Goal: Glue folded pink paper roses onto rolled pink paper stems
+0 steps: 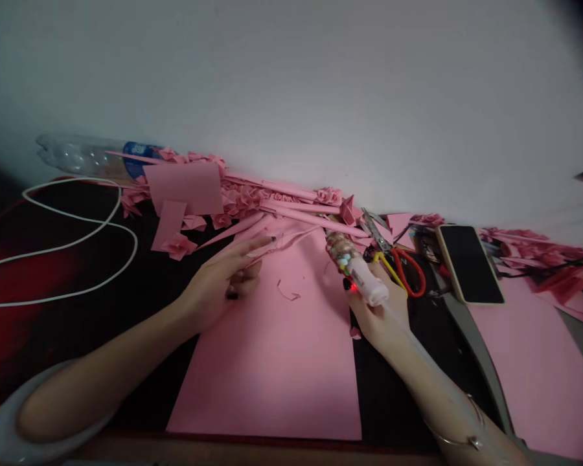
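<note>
My left hand (223, 278) rests on the upper left edge of a large pink paper sheet (276, 369), fingers pinching a thin rolled pink paper stick (291, 239) that points right. My right hand (381, 310) is closed around a white glue gun (362, 275) with a red light and a glue-crusted nozzle aimed up and left toward the stick. A small curled paper scrap (287, 294) lies on the sheet between my hands.
Pink paper roses and rolled sticks (252, 200) are heaped along the white wall. Pliers (375, 230) and red-and-yellow-handled scissors (405, 268) lie right of the gun, then a black phone (469, 262) and another pink sheet (539, 369). A plastic bottle (92, 155) and white cable (78, 259) lie at left.
</note>
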### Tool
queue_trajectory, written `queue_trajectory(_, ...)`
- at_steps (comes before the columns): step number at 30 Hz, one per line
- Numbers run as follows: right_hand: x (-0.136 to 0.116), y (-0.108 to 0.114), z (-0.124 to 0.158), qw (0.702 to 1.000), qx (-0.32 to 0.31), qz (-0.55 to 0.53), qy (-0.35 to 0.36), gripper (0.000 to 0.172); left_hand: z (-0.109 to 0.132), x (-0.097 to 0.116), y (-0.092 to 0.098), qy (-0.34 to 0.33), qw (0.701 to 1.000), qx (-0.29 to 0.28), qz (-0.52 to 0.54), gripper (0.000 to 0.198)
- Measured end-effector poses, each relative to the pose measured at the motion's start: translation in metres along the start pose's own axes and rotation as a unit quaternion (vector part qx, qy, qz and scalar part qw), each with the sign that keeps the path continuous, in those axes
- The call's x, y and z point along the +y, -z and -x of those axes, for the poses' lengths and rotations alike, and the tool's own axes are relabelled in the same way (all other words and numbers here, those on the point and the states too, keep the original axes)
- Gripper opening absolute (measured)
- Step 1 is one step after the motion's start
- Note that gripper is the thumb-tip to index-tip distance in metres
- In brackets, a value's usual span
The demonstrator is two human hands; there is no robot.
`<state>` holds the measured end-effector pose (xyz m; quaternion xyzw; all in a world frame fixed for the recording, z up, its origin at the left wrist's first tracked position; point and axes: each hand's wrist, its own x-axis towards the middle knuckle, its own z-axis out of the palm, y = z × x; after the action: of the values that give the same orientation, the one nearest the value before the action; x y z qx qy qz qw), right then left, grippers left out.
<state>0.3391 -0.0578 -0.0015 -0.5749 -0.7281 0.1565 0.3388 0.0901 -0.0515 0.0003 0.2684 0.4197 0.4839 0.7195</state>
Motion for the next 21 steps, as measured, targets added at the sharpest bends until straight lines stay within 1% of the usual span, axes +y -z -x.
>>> queue_trajectory(2,0.002,0.0,-0.002,1.0,-0.001,0.028,-0.002,0.021,0.001,0.003,-0.001,-0.021,1.0,0.009,0.021,0.037)
queue_trajectory(7,0.009,-0.003,-0.006,0.991,-0.039,0.126,0.009,0.036,0.004,0.007,-0.002,-0.058,0.997,0.021,0.041,0.039)
queue_trajectory(10,0.012,-0.006,-0.008,0.988,-0.051,0.137,0.04,0.038,0.004,0.007,-0.002,-0.058,0.997,0.023,0.034,0.041)
queue_trajectory(12,0.012,-0.005,-0.009,0.986,-0.055,0.136,0.074,0.039,0.004,0.005,-0.001,-0.053,0.998,0.011,0.024,0.042)
queue_trajectory(14,0.011,-0.003,-0.01,0.985,-0.033,0.125,0.112,0.04,0.004,0.003,-0.001,-0.036,0.999,-0.009,0.012,0.042)
queue_trajectory(17,0.008,0.002,-0.011,0.981,0.043,0.089,0.165,0.047,0.005,-0.003,0.001,0.018,0.998,-0.061,-0.018,0.043)
queue_trajectory(18,0.008,0.004,-0.011,0.978,0.06,0.078,0.182,0.048,0.005,-0.005,0.001,0.04,0.995,-0.082,-0.03,0.043)
queue_trajectory(19,0.007,0.005,-0.011,0.975,0.066,0.069,0.2,0.048,0.006,-0.006,0.002,0.062,0.992,-0.102,-0.043,0.044)
queue_trajectory(21,0.007,0.006,-0.011,0.968,0.056,0.053,0.239,0.041,0.007,-0.009,0.004,0.098,0.984,-0.133,-0.064,0.045)
